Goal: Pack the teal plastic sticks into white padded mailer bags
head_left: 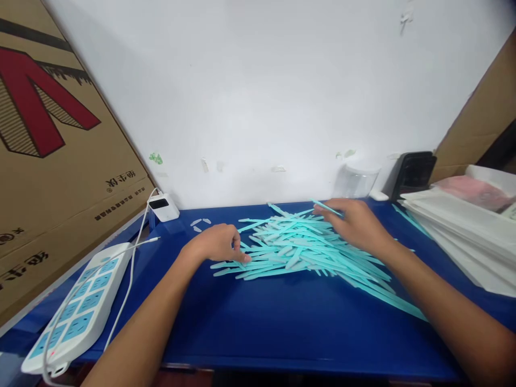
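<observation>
A loose heap of slim turquoise sticks (298,244), several with pale, cloudy ends, lies on a blue table (258,322). My right hand (355,220) is over the heap's far right side, its thumb and fingers pinching one turquoise stick (328,207) that points up to the left. At the left end of the heap, my left hand (217,244) is curled with thumb and fingertips low against the sticks. Whatever sits between those left fingertips is hidden. Several small clear pieces (196,222) lie behind my left hand, near the wall.
On the left are a power strip (80,306) with white cables, a white device with a dark screen (163,207) and a large cardboard box (60,161). A clear jar (357,180), a black stand (413,174) and stacked white trays (459,231) stand at right. A white wall (258,107) rises behind.
</observation>
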Demonstrator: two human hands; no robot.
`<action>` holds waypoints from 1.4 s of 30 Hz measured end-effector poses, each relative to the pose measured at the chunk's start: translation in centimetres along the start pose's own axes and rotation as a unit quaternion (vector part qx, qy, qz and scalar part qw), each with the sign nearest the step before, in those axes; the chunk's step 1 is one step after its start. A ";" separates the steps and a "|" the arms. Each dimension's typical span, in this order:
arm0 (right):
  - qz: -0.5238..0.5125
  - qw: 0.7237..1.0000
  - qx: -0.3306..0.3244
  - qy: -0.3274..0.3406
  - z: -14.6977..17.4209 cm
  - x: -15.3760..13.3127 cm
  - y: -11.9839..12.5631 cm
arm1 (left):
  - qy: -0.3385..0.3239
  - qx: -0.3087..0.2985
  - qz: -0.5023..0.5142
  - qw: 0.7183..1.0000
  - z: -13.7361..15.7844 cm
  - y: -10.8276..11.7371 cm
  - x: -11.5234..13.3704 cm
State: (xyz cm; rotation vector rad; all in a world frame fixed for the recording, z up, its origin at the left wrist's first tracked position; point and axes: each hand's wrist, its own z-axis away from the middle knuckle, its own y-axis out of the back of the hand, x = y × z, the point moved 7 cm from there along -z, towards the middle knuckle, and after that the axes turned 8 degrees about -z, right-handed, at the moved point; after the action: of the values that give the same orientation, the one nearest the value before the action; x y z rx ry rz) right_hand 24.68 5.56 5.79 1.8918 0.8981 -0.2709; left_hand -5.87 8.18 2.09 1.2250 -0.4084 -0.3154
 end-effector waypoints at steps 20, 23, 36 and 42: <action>-0.149 0.987 -0.062 -0.016 0.4 -1.6 -1.5 | -0.100 0.121 0.227 0.961 -0.4 1.1 2.7; -0.142 0.987 -0.080 -0.011 0.6 -1.9 -1.8 | -0.115 0.161 0.256 0.946 -0.7 1.4 3.2; -0.248 0.957 -0.146 -0.019 1.2 -2.9 -3.1 | -0.151 0.161 0.368 0.903 -1.1 0.9 4.3; -0.249 0.957 -0.150 -0.011 1.1 -3.0 -2.8 | -0.148 0.168 0.354 0.908 -1.0 1.1 4.4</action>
State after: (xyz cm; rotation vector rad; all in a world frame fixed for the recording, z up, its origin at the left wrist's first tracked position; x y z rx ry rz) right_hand 20.84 3.92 4.96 1.3612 1.3179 -0.4289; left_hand -1.45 7.37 3.44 1.2744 -1.1717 0.2133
